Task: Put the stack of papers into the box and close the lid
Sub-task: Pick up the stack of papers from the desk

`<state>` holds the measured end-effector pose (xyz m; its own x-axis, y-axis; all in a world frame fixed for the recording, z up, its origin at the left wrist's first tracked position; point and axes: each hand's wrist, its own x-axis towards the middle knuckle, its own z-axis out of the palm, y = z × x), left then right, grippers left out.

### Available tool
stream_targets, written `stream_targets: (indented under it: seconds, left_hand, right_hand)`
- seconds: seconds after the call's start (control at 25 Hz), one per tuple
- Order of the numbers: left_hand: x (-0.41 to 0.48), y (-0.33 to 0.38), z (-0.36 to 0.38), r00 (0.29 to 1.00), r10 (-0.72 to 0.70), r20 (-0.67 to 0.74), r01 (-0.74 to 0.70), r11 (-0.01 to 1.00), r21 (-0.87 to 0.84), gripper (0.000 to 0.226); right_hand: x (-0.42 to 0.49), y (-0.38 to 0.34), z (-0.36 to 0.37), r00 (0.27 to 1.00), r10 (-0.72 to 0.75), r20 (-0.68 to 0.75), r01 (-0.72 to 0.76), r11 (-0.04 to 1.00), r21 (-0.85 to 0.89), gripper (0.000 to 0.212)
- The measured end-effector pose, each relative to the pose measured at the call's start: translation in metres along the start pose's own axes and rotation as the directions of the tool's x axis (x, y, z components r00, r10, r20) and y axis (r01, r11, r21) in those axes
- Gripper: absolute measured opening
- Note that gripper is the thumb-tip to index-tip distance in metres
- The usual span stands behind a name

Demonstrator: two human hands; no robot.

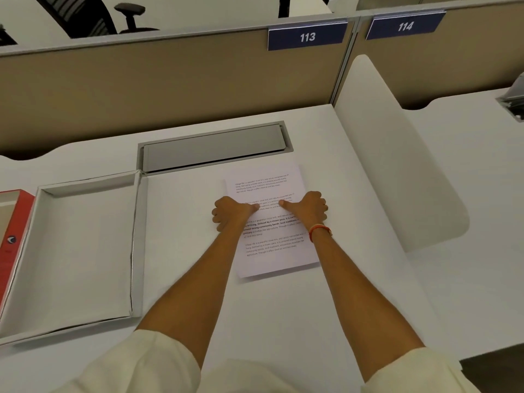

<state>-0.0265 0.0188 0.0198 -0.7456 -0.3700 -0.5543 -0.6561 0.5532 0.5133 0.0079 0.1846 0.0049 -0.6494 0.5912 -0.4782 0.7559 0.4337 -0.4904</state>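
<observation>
the stack of papers (272,222) lay flat on the white desk (354,293), right of centre and well apart from the box (82,251), which sat open at the left desk edge with its tray empty. the left hand (232,212) was curled at the stack's left edge and the right hand (307,207) at its right edge, thumbs pressed on the top sheet and pointing toward each other; the other fingers were folded under, and i could not tell whether they had got beneath the sheets or only rested on the desk. risk, as judged: a grip that caught only the upper sheets would leave some behind or let the stack fan out on lifting; a sagging middle could make sheets slide off during the carry to the box; a corner could catch on the tray wall and crease. the red lid (12,231) lay open beyond the tray, partly out of view, and might close on a protruding sheet. count: one stack, sheet number not readable; one box with one lid; two hands; one orange wristband (319,231) on the right wrist; one grey cable flap (212,147); two blue number signs (307,37).
</observation>
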Motion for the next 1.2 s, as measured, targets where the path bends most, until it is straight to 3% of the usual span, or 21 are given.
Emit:
stream_targets:
  seconds: [0.2, 0.36, 0.48, 0.64, 0.8, 0.88, 1.04, 1.2]
  left_hand:
    - [0.015, 0.001, -0.007, 0.992, -0.029, 0.125, 0.045, 0.991, -0.127, 0.081]
    - [0.007, -0.002, 0.002, 0.998, 0.038, 0.047, -0.038, 0.999, 0.0, 0.085]
    - [0.005, -0.007, 0.009, 0.989, 0.137, 0.048, -0.133, 0.988, -0.079, 0.073]
    - [0.005, -0.013, 0.009, 0.983, 0.159, 0.094, -0.144, 0.978, -0.151, 0.068]
    - [0.011, -0.016, -0.004, 0.953, 0.014, 0.304, 0.137, 0.873, -0.469, 0.062]
    - [0.008, -0.019, -0.011, 0.926, -0.009, 0.378, 0.211, 0.842, -0.496, 0.054]
    - [-0.002, -0.028, -0.023, 0.911, 0.107, 0.398, 0.154, 0.807, -0.569, 0.055]
    - [-0.014, -0.009, -0.042, 0.91, 0.294, 0.293, -0.014, 0.727, -0.686, 0.054]
  right_hand:
    - [0.007, -0.005, -0.003, 0.998, 0.033, 0.053, -0.036, 0.998, 0.056, 0.085]
    - [0.005, -0.008, 0.001, 0.999, 0.029, 0.027, -0.03, 0.998, 0.053, 0.084]
    - [0.007, -0.008, 0.001, 0.998, 0.001, 0.058, -0.007, 0.993, 0.116, 0.088]
    - [0.006, -0.005, -0.002, 0.998, -0.014, 0.053, 0.005, 0.986, 0.169, 0.093]
    - [0.004, 0.003, -0.003, 0.996, -0.067, 0.06, 0.05, 0.969, 0.242, 0.063]
    - [0.002, 0.006, -0.005, 0.995, -0.065, 0.081, 0.04, 0.96, 0.279, 0.057]
    - [-0.009, 0.01, -0.016, 0.986, -0.111, 0.126, 0.05, 0.909, 0.413, 0.053]
    - [-0.022, -0.01, -0.042, 0.97, -0.242, 0.005, 0.202, 0.824, 0.529, 0.05]
